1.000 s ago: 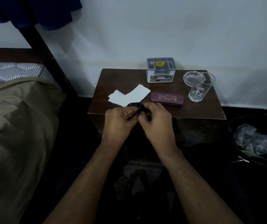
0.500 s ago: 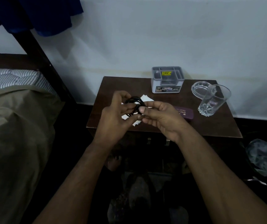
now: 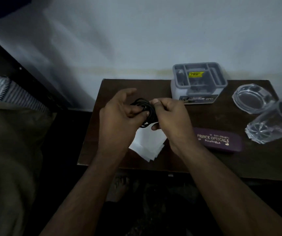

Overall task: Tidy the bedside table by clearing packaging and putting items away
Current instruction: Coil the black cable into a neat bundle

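Black cable (image 3: 145, 112): coil now lifted above table (image 3: 205, 160), pinched between left hand (image 3: 118, 120) and right hand (image 3: 169, 116); bundled, ready for stowing.

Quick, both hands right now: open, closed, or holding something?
Left hand: pinches the coiled black cable, upper fingers spread.
Right hand: fingers curled round the same cable.

One cable coil (image 3: 145, 111), two glasses (image 3: 271, 123), one organizer (image 3: 199, 82), one spectacle case (image 3: 220, 140).
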The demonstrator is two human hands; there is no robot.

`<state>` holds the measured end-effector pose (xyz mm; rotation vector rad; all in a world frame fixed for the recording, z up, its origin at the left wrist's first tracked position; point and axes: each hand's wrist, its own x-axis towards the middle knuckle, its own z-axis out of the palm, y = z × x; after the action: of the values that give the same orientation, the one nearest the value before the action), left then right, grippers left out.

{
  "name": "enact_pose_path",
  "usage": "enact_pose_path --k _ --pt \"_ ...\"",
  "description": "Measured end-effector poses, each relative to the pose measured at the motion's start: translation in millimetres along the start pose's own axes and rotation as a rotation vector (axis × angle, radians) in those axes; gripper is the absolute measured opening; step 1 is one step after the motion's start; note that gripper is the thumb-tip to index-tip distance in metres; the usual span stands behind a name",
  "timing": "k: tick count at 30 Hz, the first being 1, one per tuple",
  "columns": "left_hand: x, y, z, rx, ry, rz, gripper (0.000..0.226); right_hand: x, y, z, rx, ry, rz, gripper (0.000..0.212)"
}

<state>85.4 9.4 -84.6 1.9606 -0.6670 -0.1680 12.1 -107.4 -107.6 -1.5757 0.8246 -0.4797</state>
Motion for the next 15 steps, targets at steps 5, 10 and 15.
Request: enact_pose_path --k 5,10,15 --pt "24.4 2.1 9.4 0.035 0.102 -0.033 0.050 13.8 -5.4 2.8 -0.106 -0.162 -0.146 0.039" --pt "40.0 -3.5 19.4 0.038 0.023 -0.005 0.043 32.5 -4.1 4.2 -0.282 -0.048 -0.275 0.035" --pt "46.8 -7.7 19.7 -0.016 -0.028 0.055 0.037 42.8 -2.7 7.1 0.088 -0.023 0.034 0.036"
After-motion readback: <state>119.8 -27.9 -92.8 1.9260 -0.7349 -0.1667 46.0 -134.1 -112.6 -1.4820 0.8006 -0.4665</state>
